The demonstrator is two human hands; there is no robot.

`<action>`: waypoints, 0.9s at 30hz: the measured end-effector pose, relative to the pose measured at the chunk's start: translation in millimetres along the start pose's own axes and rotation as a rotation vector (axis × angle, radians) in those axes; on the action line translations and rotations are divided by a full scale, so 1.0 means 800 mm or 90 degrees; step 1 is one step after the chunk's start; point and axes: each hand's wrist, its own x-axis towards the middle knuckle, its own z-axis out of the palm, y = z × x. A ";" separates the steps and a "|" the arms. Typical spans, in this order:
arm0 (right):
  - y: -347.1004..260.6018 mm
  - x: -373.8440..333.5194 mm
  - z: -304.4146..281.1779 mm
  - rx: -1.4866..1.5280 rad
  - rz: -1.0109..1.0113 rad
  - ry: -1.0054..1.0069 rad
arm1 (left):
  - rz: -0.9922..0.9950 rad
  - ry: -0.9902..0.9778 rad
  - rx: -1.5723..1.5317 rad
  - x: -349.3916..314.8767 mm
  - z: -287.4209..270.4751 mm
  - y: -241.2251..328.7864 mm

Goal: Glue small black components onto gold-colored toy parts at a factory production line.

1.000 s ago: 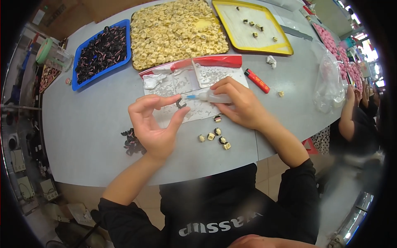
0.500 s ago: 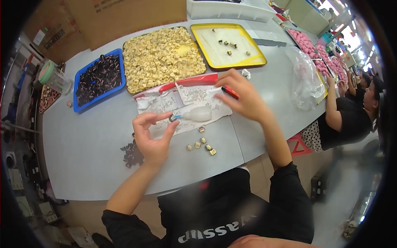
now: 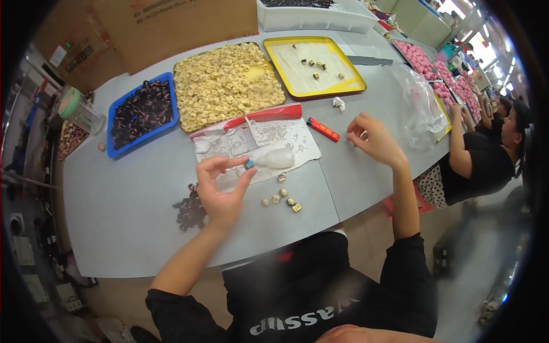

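Observation:
My left hand (image 3: pixel 220 191) pinches a small dark curved piece (image 3: pixel 249 164) between thumb and forefinger. That piece is beside the blue tip of a translucent squeeze bottle (image 3: pixel 278 158), which lies on a residue-specked white sheet (image 3: pixel 309 150). My right hand (image 3: pixel 374 140) hovers over the table with loosely bent fingers and holds nothing visible. Left of it lies a red stick with a black end (image 3: pixel 323 130). Several small cream blocks (image 3: pixel 275 199), some with dark parts, rest in front of the bottle. A heap of dark curved pieces (image 3: pixel 190 212) sits by my left wrist.
Behind are a blue basket (image 3: pixel 110 126) of dark pieces, a tray full of cream blocks (image 3: pixel 229 86) and a yellow-rimmed tray (image 3: pixel 357 86) with a few blocks. Crumpled tissue (image 3: pixel 338 104), a clear plastic bag (image 3: pixel 420 108) and a co-worker (image 3: pixel 480 154) are to the right.
My right hand has moved right, away from the red stick, which now lies uncovered on the table. My left hand stays near the bottle's tip with the dark piece.

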 end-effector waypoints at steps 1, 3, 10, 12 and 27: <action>-0.010 0.006 -0.004 0.029 -0.006 0.016 | 0.015 -0.002 0.005 0.000 0.000 0.001; -0.036 0.021 -0.005 0.136 -0.073 0.050 | 0.006 -0.006 -0.004 0.000 0.001 0.002; -0.127 0.050 0.072 0.588 -0.221 -0.052 | 0.071 -0.016 0.005 -0.005 0.005 0.003; -0.128 0.051 0.086 0.642 -0.240 -0.056 | 0.115 -0.046 0.048 -0.002 0.000 0.001; -0.116 0.033 0.107 0.859 -0.025 -0.292 | 0.253 -0.094 0.046 -0.007 -0.001 0.008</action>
